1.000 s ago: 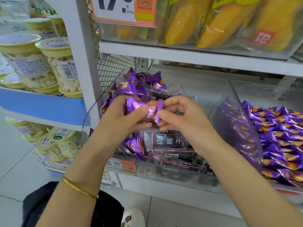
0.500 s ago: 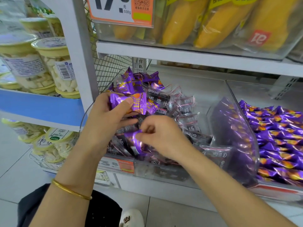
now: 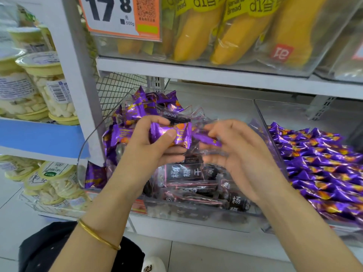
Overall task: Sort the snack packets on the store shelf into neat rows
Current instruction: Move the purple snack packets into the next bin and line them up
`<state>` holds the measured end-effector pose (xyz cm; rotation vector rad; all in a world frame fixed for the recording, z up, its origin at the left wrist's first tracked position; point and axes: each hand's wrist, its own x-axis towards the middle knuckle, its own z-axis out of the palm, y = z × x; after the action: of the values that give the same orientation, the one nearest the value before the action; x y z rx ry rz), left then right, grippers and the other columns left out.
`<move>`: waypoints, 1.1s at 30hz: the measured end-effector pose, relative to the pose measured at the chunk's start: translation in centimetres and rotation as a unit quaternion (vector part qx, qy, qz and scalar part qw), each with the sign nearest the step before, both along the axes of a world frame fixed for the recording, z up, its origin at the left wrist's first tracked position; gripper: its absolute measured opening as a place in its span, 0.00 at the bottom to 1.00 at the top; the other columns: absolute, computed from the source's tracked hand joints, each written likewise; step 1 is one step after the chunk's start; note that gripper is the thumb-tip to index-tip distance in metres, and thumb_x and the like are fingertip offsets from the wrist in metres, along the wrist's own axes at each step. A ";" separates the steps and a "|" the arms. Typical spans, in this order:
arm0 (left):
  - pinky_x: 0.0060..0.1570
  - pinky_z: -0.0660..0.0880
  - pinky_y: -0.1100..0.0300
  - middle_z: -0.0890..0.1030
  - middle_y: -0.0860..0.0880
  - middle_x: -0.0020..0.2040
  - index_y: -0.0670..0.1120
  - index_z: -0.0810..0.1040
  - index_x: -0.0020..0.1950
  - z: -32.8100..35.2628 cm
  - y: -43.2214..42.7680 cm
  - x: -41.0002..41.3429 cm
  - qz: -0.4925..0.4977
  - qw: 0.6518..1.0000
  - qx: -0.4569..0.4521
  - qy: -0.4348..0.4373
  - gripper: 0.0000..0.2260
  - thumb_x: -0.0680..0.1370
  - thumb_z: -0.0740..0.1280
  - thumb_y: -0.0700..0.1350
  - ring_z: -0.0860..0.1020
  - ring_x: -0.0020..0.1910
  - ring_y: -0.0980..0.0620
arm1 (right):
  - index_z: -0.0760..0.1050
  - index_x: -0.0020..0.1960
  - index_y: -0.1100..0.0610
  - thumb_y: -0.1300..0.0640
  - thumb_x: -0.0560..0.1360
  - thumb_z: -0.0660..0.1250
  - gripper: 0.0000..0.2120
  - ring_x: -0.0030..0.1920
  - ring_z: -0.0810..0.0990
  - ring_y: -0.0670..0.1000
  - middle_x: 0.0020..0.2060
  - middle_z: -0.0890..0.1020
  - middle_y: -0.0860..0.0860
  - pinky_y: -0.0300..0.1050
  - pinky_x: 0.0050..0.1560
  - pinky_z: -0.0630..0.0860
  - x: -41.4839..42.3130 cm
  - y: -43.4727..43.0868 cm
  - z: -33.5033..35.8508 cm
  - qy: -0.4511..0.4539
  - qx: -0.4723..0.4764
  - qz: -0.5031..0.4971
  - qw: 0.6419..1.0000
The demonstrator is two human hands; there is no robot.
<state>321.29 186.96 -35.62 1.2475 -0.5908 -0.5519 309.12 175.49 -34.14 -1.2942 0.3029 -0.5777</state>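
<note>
One packet (image 3: 170, 134) in left hand (image 3: 145, 152), seemingly one in right hand (image 3: 241, 160).

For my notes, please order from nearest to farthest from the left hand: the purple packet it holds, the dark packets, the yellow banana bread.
1. The purple packet, gripped in the left hand.
2. The dark packets, in the bin just below it.
3. The banana bread, on the upper shelf, above.

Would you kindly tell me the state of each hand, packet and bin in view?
Left hand: grips a purple packet.
Right hand: pinches a second purple packet, blurred.
Left bin: jumbled, dark packets mixed with purple ones.
Right bin: purple rows lying neatly.
</note>
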 end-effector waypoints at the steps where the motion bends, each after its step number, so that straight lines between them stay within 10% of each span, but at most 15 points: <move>1: 0.36 0.80 0.58 0.78 0.45 0.38 0.46 0.71 0.52 0.0 -0.4 -0.3 -0.003 1.000 0.001 0.000 0.06 0.77 0.64 0.38 0.83 0.38 0.45 | 0.75 0.35 0.52 0.59 0.68 0.74 0.08 0.39 0.79 0.47 0.41 0.81 0.47 0.45 0.38 0.78 -0.2 -0.1 -0.2 0.010 -0.065 -0.037 0.997; 5: 0.34 0.79 0.60 0.78 0.43 0.38 0.46 0.70 0.51 0.2 -1.8 -1.4 -0.024 0.999 -0.008 0.028 0.06 0.77 0.63 0.37 0.82 0.35 0.48 | 0.73 0.43 0.44 0.65 0.67 0.68 0.15 0.47 0.79 0.51 0.50 0.80 0.45 0.49 0.47 0.77 -1.7 -1.1 -0.1 0.008 -0.247 -0.083 0.965; 13: 0.29 0.78 0.61 0.80 0.44 0.37 0.45 0.71 0.51 0.5 -5.0 -4.4 -0.123 0.991 -0.004 0.054 0.04 0.79 0.61 0.37 0.80 0.30 0.51 | 0.75 0.48 0.50 0.67 0.62 0.69 0.18 0.46 0.81 0.49 0.58 0.77 0.44 0.43 0.46 0.77 -5.7 -4.1 0.8 0.035 -0.223 -0.017 0.974; 18: 0.28 0.77 0.58 0.81 0.39 0.43 0.41 0.72 0.53 1.4 -6.8 -6.7 -0.220 0.967 -0.023 0.128 0.17 0.77 0.57 0.54 0.79 0.35 0.44 | 0.81 0.48 0.51 0.72 0.67 0.71 0.18 0.51 0.80 0.43 0.58 0.75 0.53 0.34 0.51 0.75 -8.6 -6.2 2.1 0.069 -0.279 -0.026 0.957; 26: 0.42 0.80 0.59 0.82 0.53 0.42 0.49 0.70 0.53 1.8 -11.4 -13.2 -0.263 0.961 -0.002 -0.085 0.15 0.69 0.68 0.45 0.80 0.36 0.53 | 0.77 0.58 0.42 0.57 0.64 0.73 0.24 0.54 0.77 0.45 0.55 0.77 0.41 0.42 0.51 0.77 -15.3 -10.7 2.8 0.140 -0.377 -0.088 0.911; 33: 0.50 0.76 0.61 0.75 0.53 0.50 0.58 0.58 0.60 2.0 -18.8 -19.2 -0.315 0.918 0.054 -0.234 0.20 0.75 0.66 0.48 0.77 0.39 0.59 | 0.81 0.53 0.52 0.52 0.58 0.79 0.23 0.52 0.81 0.54 0.54 0.82 0.53 0.48 0.54 0.78 -23.1 -16.2 1.7 0.097 -0.207 -0.087 0.970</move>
<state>302.10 168.17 -33.61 1.2936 -1.4109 -0.8313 285.99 159.28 -32.46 -1.7448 0.4793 -0.6884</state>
